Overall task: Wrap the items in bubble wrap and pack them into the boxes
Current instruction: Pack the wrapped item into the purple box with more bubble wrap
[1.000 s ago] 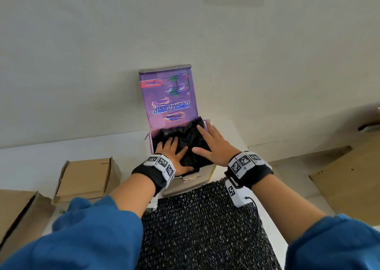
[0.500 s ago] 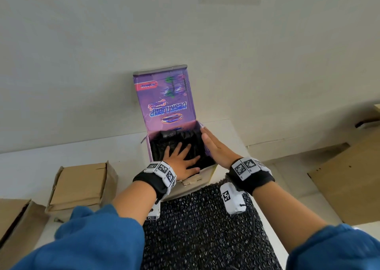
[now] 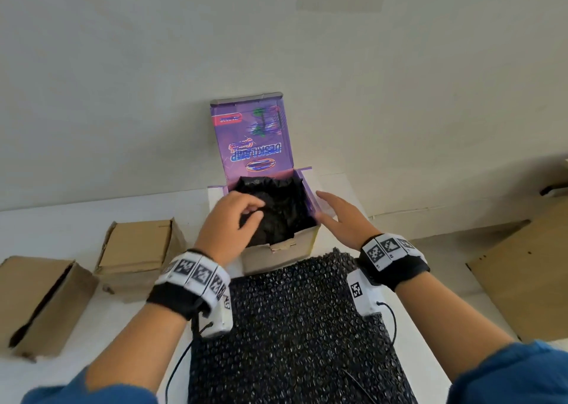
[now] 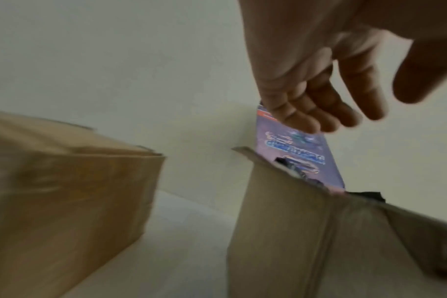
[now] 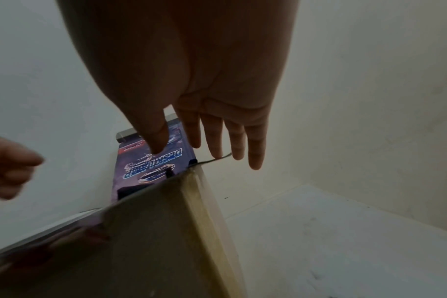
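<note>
One bundle [image 3: 276,210], black crinkled bubble wrap, sits inside one purple box [image 3: 278,251], lid up against wall. One flat black bubble sheet [image 3: 292,326], pebbled, lies near of box on white table [image 3: 76,219]. Two hands: left hand [image 3: 229,219] over bundle, fingers loosely curled, holding nothing; right hand [image 3: 341,219] beside box's right wall, fingers straight, together. Two brown cardboard boxes [image 3: 135,246] [image 3: 40,302] at left, rectangular. One cardboard sheet [image 3: 528,274] far right.

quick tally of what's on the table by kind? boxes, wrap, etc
Plain brown cardboard boxes: 2, and
Purple printed box, lid up: 1
Black-wrapped bundle inside it: 1
Black bubble wrap sheet: 1
Total: 5
</note>
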`<state>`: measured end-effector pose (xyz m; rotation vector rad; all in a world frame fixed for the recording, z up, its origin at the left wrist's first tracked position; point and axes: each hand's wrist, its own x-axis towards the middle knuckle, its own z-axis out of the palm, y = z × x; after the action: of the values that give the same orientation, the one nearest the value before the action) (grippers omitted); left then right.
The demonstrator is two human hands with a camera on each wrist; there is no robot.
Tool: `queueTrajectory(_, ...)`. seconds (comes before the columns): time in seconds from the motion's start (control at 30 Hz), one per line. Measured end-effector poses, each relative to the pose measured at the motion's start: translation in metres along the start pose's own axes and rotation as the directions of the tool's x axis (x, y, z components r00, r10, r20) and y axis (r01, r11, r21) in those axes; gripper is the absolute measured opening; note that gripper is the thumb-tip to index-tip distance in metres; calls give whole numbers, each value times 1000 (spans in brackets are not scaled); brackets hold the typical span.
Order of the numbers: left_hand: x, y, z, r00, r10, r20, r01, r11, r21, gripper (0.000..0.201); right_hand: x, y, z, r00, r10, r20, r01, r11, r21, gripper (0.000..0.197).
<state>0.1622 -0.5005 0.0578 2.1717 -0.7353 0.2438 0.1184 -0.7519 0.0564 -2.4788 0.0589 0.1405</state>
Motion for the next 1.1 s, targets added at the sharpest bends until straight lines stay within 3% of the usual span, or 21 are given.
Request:
queueTrajectory(0.07, -40, 0, -8, 992, -73, -100, 77, 996, 42, 9, -20, 10, 7, 997, -32, -69, 30, 999, -37, 52)
queueTrajectory(0.17, -101, -14, -5, 947, -313, -74, 320, 939, 129, 12, -57, 19, 23, 986, -77, -146, 66, 995, -79, 49)
queueTrajectory(0.23, -135, -27, 4, 841, -540, 28, 524, 826, 210, 21, -83, 23, 39, 996, -44, -78, 36, 994, -107, 48)
queueTrajectory(0.3, -160, -36, 12, 718, -690, 94, 638, 706, 309, 38, -105, 28, 57, 999, 19, 49, -10, 982, -191, 46)
queueTrajectory(0.37, -177, -38, 19, 630, -770, 102, 693, 616, 375, 53, -124, 32, 74, 974, 112, 196, -51, 956, -290, 51)
queueTrajectory(0.43, -187, -35, 24, 572, -814, 104, 711, 555, 432, 64, -137, 35, 89, 929, 198, 311, -73, 926, -371, 64)
queueTrajectory(0.5, -195, -34, 28, 531, -840, 109, 720, 516, 464, 70, -147, 38, 103, 907, 228, 354, -57, 899, -434, 76)
queueTrajectory(0.57, -201, -32, 31, 501, -858, 110, 727, 487, 483, 71, -155, 41, 115, 917, 226, 329, -33, 865, -501, 84)
queueTrajectory(0.67, -208, -31, 30, 485, -870, 92, 745, 466, 477, 59, -164, 42, 124, 941, 196, 275, -2, 818, -575, 89)
queueTrajectory(0.77, -209, -22, 23, 527, -847, 67, 738, 495, 459, 32, -166, 44, 126, 953, 169, 252, 7, 818, -575, 88)
queueTrajectory(0.83, -205, -11, 18, 558, -825, 87, 730, 538, 422, 33, -167, 46, 127, 958, 155, 243, 14, 816, -578, 88)
queueTrajectory(0.93, -194, 9, 9, 564, -777, 281, 790, 607, 93, 29, -170, 47, 127, 964, 134, 230, 17, 831, -556, 86)
queueTrajectory(1.0, -183, 38, 5, 531, -723, 441, 846, 485, -222, 27, -172, 48, 128, 971, 120, 208, 5, 856, -516, 77)
queueTrajectory(1.03, -177, 53, 6, 531, -682, 503, 847, 418, -328, 24, -173, 49, 127, 973, 115, 202, -7, 883, -469, 70)
queueTrajectory(1.1, -166, 79, 14, 558, -609, 564, 828, 363, -427, 20, -173, 48, 119, 970, 146, 193, -85, 952, -293, 54)
